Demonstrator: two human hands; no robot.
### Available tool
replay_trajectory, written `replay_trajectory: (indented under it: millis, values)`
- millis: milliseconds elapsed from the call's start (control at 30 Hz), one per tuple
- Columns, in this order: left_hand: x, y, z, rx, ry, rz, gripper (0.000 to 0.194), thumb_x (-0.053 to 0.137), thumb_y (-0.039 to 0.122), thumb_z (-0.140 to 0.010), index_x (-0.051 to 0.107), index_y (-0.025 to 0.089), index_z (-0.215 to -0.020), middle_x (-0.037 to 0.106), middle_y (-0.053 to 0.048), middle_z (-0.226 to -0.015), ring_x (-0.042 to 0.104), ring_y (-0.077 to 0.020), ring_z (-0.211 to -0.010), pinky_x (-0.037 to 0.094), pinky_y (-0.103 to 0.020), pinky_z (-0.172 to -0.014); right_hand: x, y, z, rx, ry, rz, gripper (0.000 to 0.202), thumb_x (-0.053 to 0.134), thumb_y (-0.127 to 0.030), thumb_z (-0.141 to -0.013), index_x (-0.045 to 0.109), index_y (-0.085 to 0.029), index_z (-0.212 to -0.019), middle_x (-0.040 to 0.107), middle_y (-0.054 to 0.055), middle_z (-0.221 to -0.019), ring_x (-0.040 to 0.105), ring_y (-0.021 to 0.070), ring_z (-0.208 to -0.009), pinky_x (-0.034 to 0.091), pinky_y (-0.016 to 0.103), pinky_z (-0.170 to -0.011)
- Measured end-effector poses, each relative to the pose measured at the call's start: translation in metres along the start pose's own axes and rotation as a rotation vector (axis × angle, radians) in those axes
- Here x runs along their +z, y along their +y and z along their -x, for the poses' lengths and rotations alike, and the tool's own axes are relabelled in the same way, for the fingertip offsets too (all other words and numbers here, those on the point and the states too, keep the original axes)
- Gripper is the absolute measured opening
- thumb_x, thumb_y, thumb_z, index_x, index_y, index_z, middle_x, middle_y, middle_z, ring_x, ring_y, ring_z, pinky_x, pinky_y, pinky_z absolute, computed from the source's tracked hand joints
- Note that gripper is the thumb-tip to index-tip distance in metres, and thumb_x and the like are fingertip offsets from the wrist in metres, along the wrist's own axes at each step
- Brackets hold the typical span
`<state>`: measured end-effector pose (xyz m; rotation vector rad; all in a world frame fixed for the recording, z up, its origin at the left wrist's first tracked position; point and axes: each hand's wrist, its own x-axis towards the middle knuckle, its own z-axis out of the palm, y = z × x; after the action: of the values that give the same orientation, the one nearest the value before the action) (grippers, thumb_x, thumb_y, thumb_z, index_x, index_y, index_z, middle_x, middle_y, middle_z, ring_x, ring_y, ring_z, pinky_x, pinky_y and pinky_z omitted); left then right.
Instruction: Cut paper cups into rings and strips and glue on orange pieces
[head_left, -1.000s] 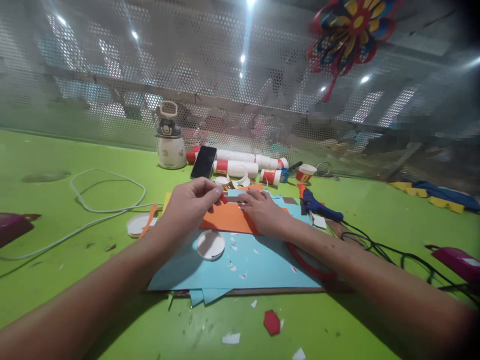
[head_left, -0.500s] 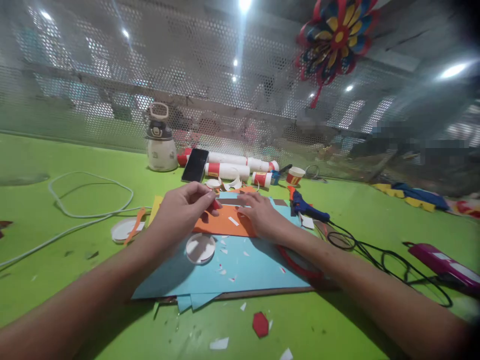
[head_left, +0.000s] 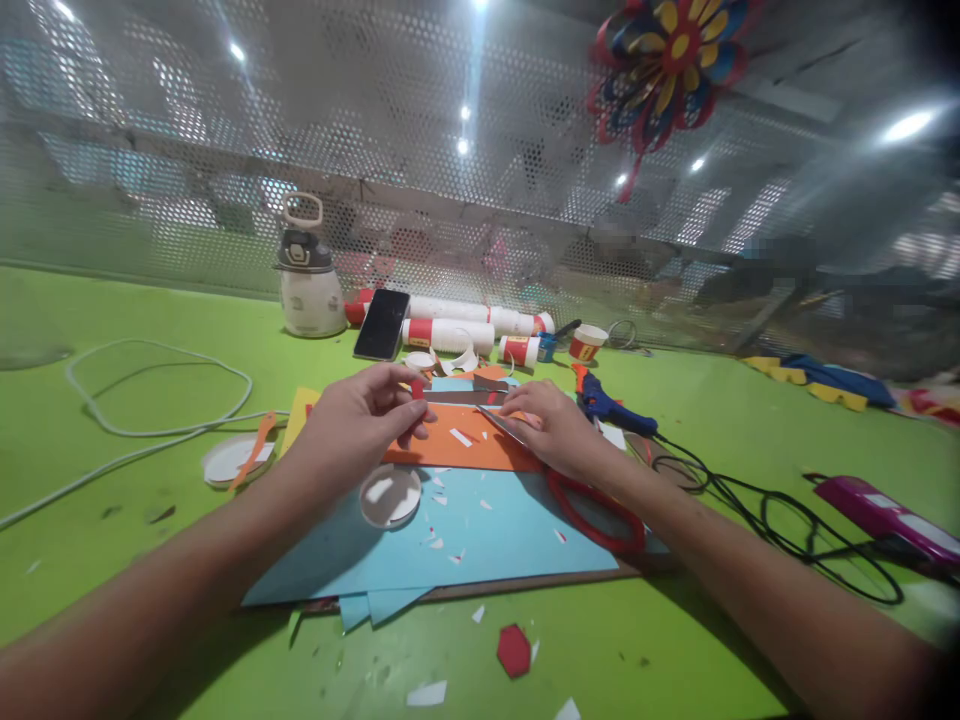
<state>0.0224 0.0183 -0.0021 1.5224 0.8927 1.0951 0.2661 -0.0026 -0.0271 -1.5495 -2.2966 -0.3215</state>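
A small red piece (head_left: 418, 389), apparently paper, is pinched between the thumb and fingers of my left hand (head_left: 373, 408). My right hand (head_left: 551, 425) is closed on a pair of scissors (head_left: 596, 512) near the blades; a blade tip points left and the red handles hang below the wrist. Under both hands lies an orange sheet (head_left: 442, 452), with a white paper strip (head_left: 460, 437) on it. It rests on blue paper (head_left: 495, 540) strewn with tiny white and red scraps. A round white paper disc (head_left: 390, 496) sits near my left forearm.
Behind the paper are a phone (head_left: 382, 324), white tubes (head_left: 450, 336), a red-and-white cup (head_left: 588, 343) and a bottle (head_left: 312, 280). On the right lie a blue glue gun (head_left: 611, 404), its black cord and a purple device (head_left: 889, 518). A white cable (head_left: 161, 432) loops at left. A red hexagon (head_left: 514, 650) lies in front.
My right hand has gone from resting flat over the orange sheet to gripping the scissors, whose blade now shows. My left hand still pinches the red piece, now raised more upright.
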Motion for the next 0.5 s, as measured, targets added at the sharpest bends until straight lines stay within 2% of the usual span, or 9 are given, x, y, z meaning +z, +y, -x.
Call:
replay_trajectory:
  millis: [100,267,367,500]
  values:
    - [-0.001,-0.001,0.000,0.008,0.001,-0.027,0.022,0.066,0.020,-0.072,0.060,0.013,-0.093,0.064,0.001,-0.061,0.057,-0.0101,-0.052,0.044,-0.023,-0.052,0.000,-0.013,0.004,-0.064,-0.049,0.003,0.010,0.059,-0.018,-0.092,0.066,-0.016,-0.099,0.065,0.004,-0.106,0.061,0.0204,-0.099,0.051,0.041,-0.085]
    - [-0.003,-0.003,0.001,-0.029,0.002,-0.061,0.020,0.065,0.026,-0.074,0.059,0.014,-0.089,0.062,0.001,-0.060,0.054,-0.0103,-0.051,0.041,-0.022,-0.050,0.005,-0.031,0.010,-0.167,-0.134,0.060,0.017,0.061,-0.013,-0.088,0.066,-0.019,-0.104,0.054,0.006,-0.134,0.045,0.0295,-0.125,0.043,0.052,-0.096]
    - [-0.004,-0.005,0.000,-0.037,-0.013,-0.081,0.021,0.064,0.030,-0.076,0.059,0.014,-0.088,0.060,0.002,-0.056,0.050,-0.0095,-0.050,0.039,-0.022,-0.049,0.005,-0.026,0.012,-0.123,-0.129,0.100,0.010,0.063,-0.015,-0.088,0.067,-0.016,-0.097,0.056,0.007,-0.130,0.048,0.0280,-0.123,0.043,0.051,-0.097]
    - [-0.005,-0.006,-0.001,-0.027,-0.043,-0.123,0.022,0.062,0.035,-0.078,0.058,0.015,-0.083,0.056,0.003,-0.054,0.045,-0.0084,-0.047,0.036,-0.022,-0.048,0.001,-0.010,0.009,-0.011,-0.087,0.134,0.010,0.060,-0.022,-0.092,0.066,-0.016,-0.098,0.063,0.006,-0.117,0.059,0.0225,-0.108,0.048,0.045,-0.091]
